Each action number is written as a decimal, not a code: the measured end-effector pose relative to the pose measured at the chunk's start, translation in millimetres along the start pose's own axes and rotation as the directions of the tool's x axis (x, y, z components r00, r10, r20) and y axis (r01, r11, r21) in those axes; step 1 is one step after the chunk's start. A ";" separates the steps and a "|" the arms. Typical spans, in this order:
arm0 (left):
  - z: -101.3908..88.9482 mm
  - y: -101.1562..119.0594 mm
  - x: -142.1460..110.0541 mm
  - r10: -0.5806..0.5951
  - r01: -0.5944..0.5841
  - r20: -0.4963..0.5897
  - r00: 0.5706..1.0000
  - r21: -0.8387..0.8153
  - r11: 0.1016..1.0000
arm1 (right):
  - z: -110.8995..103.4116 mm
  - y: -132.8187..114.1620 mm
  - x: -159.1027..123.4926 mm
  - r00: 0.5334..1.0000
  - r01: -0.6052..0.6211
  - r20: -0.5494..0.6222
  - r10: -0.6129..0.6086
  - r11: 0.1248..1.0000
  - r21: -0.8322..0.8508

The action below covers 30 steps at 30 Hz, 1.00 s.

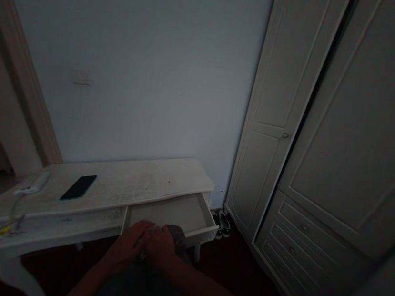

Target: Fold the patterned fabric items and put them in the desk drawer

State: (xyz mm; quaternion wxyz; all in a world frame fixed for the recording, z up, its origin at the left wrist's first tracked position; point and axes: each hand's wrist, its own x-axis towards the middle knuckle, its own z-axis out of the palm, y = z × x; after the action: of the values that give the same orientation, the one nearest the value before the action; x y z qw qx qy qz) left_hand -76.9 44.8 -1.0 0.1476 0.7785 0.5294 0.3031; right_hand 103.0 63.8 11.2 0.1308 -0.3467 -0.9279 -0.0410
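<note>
My left hand (132, 241) and my right hand (159, 245) meet in front of the open drawer (171, 212) of a white table. Both hands have curled fingers, pressed close around something small. A whitish bit (142, 255) shows between them, but the dim light hides what it is. Just beyond my right hand is a rounded dark grey shape (176, 235), which I cannot identify. The part of the drawer's inside that I can see is bare and pale.
On the white tabletop (136, 174) lie a dark phone (79, 187) and a white power strip (33, 182) with a cable. White wardrobes (282, 105) stand at the right. Black-and-white shoes (222, 224) rest on the dark red floor beside the table.
</note>
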 end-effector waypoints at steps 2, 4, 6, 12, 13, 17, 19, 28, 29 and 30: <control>-4.7 7.7 0.0 0.007 -0.006 0.015 1.000 -0.030 1.000 | 1.2 -3.1 3.6 1.000 0.025 -0.004 -0.025 1.000 0.005; -9.1 14.3 -0.2 -0.003 0.005 0.043 0.999 -0.042 0.999 | -1.9 1.0 3.3 0.997 0.066 0.030 -0.066 0.998 0.002; -12.2 18.3 -0.5 -0.025 0.027 0.080 0.997 -0.034 0.999 | -7.7 10.6 -0.9 0.992 0.109 0.065 -0.109 0.994 0.006; -10.5 13.6 -1.6 -0.075 0.075 0.096 0.993 0.007 0.997 | -31.4 52.6 -22.3 0.981 0.040 0.192 -0.034 0.999 -0.024; -9.3 11.5 -1.5 -0.078 0.078 0.089 0.993 0.009 0.997 | -36.0 59.4 -24.2 0.975 0.012 0.224 -0.004 0.999 -0.031; -6.1 5.3 0.0 -0.084 0.084 0.066 0.994 0.003 0.996 | -54.0 81.2 -21.3 0.936 0.011 0.349 -0.044 0.995 0.096; -6.1 4.3 0.2 -0.088 0.088 0.055 0.995 0.001 0.996 | -61.1 87.3 -15.7 0.908 0.019 0.404 -0.111 0.974 0.225; -9.7 13.2 0.6 -0.118 0.118 0.060 0.991 -0.006 0.993 | -39.2 53.8 -15.5 0.968 0.078 0.237 -0.081 0.997 0.020; -10.0 14.5 1.3 -0.119 0.119 0.063 0.991 -0.009 0.993 | -33.1 46.8 -16.2 0.979 0.088 0.187 -0.085 0.996 -0.006; -10.3 16.0 2.0 -0.118 0.119 0.069 0.991 -0.011 0.993 | -27.6 40.3 -16.3 0.985 0.096 0.146 -0.091 0.995 -0.027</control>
State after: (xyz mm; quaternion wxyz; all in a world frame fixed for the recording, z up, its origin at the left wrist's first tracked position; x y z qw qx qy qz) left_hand -71.2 39.4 16.4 0.1891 0.7544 0.5671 0.2711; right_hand 147.1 79.4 32.8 0.0554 -0.3071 -0.9493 -0.0375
